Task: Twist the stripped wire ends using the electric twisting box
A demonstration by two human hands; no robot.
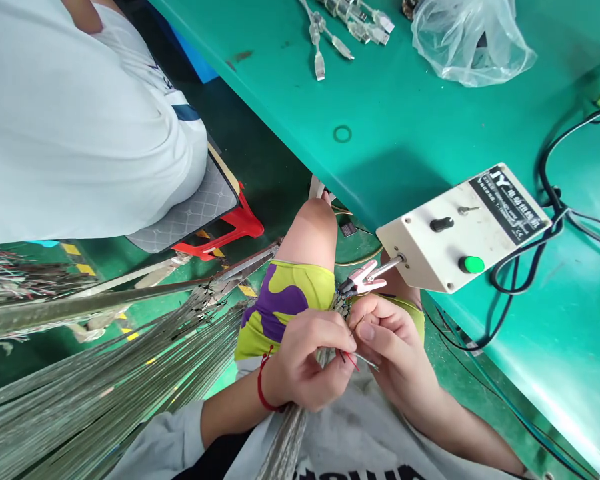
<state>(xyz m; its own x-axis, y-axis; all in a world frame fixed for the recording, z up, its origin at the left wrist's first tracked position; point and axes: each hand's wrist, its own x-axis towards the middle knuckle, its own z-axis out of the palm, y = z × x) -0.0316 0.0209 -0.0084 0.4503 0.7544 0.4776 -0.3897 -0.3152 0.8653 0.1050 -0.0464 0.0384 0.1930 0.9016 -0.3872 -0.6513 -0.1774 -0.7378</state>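
My left hand (316,359) is closed, its fingertips pinching a cable end from which thin red, black and white wires (353,360) stick out. Pressed close beside it, my right hand (387,337) pinches one of the fine strands between thumb and forefinger. A bundle of grey cables (289,437) runs down from my left hand across my lap. Just above my fingers, a pink clip with dark jaws (364,279) is fixed to the shaft of a white control box (460,230). That box has a black knob, a small toggle switch and a green button.
Braided cables (145,380) hang over a metal rail (110,303) at my left. A person in a white shirt (90,133) sits on a red stool (240,227). On the green table (300,107) lie USB cables (325,40), a plastic bag (473,40) and black cords (540,260).
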